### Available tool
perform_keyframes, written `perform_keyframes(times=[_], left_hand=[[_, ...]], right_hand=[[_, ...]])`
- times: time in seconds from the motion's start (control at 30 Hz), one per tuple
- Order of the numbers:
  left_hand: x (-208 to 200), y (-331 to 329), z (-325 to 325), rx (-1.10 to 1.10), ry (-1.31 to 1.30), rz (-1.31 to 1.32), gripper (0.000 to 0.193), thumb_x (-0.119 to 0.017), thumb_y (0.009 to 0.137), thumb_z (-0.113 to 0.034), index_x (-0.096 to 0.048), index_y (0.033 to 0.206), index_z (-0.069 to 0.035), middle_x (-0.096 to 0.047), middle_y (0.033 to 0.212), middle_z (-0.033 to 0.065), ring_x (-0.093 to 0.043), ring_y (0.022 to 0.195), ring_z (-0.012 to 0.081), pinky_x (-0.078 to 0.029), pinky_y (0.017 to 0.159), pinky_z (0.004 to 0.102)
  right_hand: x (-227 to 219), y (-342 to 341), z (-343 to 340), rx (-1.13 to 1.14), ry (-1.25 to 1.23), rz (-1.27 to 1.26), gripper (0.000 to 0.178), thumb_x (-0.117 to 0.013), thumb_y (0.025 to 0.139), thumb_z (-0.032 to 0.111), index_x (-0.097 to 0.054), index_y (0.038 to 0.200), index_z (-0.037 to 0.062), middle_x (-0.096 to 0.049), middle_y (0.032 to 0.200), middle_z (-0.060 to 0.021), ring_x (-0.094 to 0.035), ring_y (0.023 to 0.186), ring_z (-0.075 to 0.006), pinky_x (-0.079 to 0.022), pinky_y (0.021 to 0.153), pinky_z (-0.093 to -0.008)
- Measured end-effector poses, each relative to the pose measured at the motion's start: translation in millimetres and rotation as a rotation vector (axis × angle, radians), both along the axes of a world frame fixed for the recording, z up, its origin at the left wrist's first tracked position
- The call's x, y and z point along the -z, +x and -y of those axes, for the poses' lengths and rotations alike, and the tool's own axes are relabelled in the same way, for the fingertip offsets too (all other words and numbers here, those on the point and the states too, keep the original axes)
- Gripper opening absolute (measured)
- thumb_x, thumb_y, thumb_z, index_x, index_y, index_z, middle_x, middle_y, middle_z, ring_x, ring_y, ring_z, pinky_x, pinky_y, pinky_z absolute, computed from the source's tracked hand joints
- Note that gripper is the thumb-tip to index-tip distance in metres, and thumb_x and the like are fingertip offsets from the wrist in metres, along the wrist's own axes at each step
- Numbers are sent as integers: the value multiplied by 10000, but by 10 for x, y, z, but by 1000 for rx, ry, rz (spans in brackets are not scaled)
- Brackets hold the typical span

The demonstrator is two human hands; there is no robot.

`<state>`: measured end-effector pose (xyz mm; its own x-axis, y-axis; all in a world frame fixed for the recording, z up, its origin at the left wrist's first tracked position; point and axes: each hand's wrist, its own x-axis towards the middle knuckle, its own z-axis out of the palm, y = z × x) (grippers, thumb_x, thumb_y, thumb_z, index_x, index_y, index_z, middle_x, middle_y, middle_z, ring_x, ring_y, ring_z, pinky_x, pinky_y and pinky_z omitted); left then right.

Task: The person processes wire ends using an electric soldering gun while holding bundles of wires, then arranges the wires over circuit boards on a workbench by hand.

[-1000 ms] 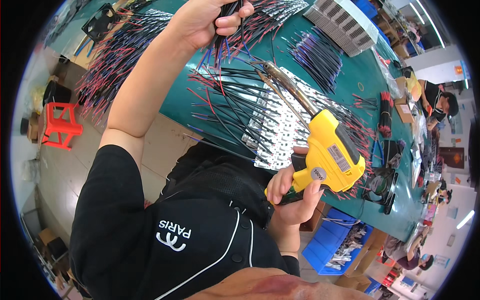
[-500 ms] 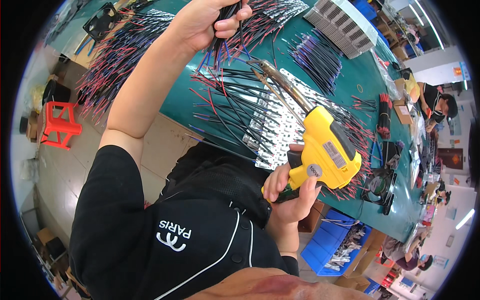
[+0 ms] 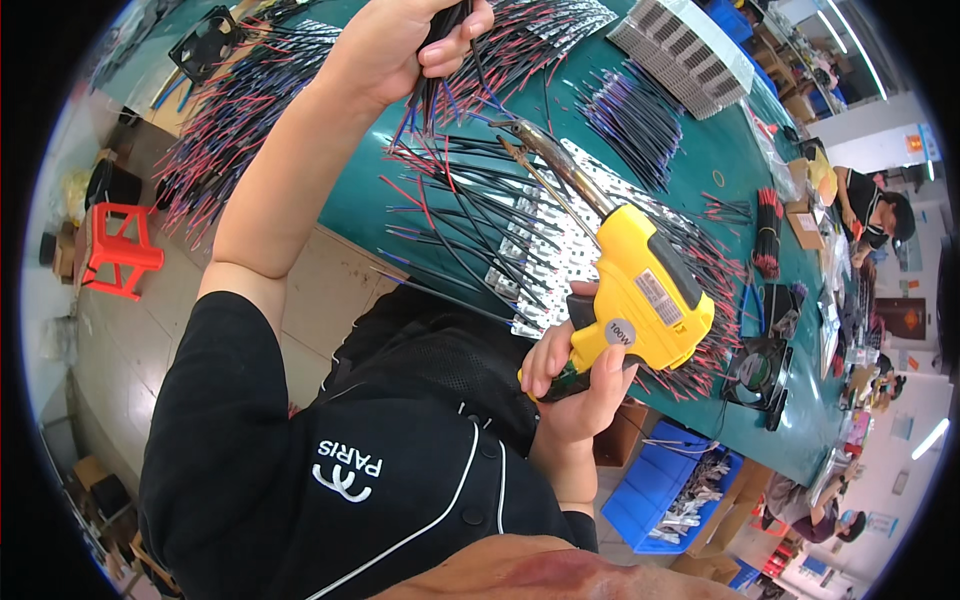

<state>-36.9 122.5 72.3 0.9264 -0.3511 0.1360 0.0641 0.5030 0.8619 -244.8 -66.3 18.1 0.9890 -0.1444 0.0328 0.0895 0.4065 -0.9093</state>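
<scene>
Many black wires (image 3: 427, 102) are squeezed in your left hand (image 3: 402, 48) above the green table (image 3: 802, 400), seemingly to present their ends to the yellow soldering gun (image 3: 650, 290), whose handle your right hand (image 3: 578, 385) wraps round, its tip angled toward them near the white boards (image 3: 548, 262).

Bright, even indoor light; white tube-shaped ceiling lamps (image 3: 931, 437) glare at right. Pale reflections on glossy green tabletop (image 3: 765, 440) and beige tiled floor (image 3: 190, 335). Shadows soft. Fisheye bends straight edges; corners black, far background soft.
</scene>
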Motion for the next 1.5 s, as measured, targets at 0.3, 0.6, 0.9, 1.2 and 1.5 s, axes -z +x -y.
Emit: perform_keyframes(times=[0.3, 0.6, 0.9, 1.2, 1.5], left_hand=[[24, -9, 19, -141, -21, 39, 218, -466, 950, -282, -488, 850, -90, -520, 634, 32, -334, 368, 56, -279, 347, 198], [0, 5, -30, -102, 48, -14, 177, -491, 938, -254, -500, 861, -96, -530, 649, 29, -341, 379, 54, -264, 341, 201], [55, 50, -46, -71, 1, -57, 180, -485, 941, -261, -503, 855, -104, -524, 653, 30, -335, 380, 57, -258, 342, 200], [76, 81, -47, -55, -5, -72, 185, -470, 947, -261, -504, 854, -105, -515, 651, 28, -329, 378, 58, -256, 341, 201], [80, 192, -169, 114, -35, -201, 169, -439, 958, -253, -489, 886, -108, -500, 683, 24, -303, 376, 49, -249, 342, 185]], right_hand=[[35, -45, 16, -33, 48, 53, 624, -454, 875, 459, -362, 1157, -90, -431, 557, -42, -412, 373, -104, -372, 351, -241], [26, -18, -76, -104, 14, 43, 622, -464, 883, 436, -354, 1176, -101, -435, 564, -53, -424, 391, -117, -389, 374, -257], [92, -46, -121, -81, -33, 37, 631, -515, 867, 422, -354, 1208, -84, -445, 590, -51, -436, 424, -120, -389, 409, -256], [122, -48, -120, -71, -46, 32, 659, -545, 850, 440, -363, 1212, -80, -453, 596, -57, -442, 432, -129, -393, 417, -262], [201, -40, -140, -74, -163, 75, 564, -526, 881, 346, -371, 1223, -75, -488, 625, -77, -457, 442, -130, -382, 408, -238]])
